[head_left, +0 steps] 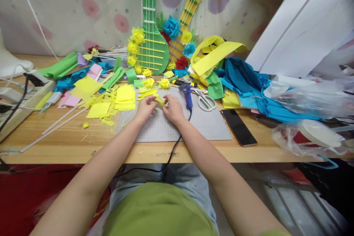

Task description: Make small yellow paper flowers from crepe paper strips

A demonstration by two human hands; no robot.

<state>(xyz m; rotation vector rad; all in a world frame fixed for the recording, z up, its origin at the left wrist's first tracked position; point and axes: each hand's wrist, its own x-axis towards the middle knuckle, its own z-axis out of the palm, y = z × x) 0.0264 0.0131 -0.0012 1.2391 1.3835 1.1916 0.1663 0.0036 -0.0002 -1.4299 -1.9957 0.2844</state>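
Over the grey cutting mat (204, 125), a small piece of yellow crepe paper (159, 99) is held between my two hands. My left hand (146, 108) pinches its left side with curled fingers. On its other side, my right hand (173, 108) has fingers closed on the paper. Cut yellow strips (146, 93) lie just beyond my left hand. A blue glue gun (188, 96) rests to the right of my right hand, beside scissors with white handles (207, 102).
Yellow paper squares (125, 97) and scraps lie at left. A green paper guitar (153, 53) and a yellow one (190, 7) lean at the back. Blue crepe paper (246, 84) and a phone (239, 127) are at right. The glue gun's cord (173, 151) crosses the table's front edge.
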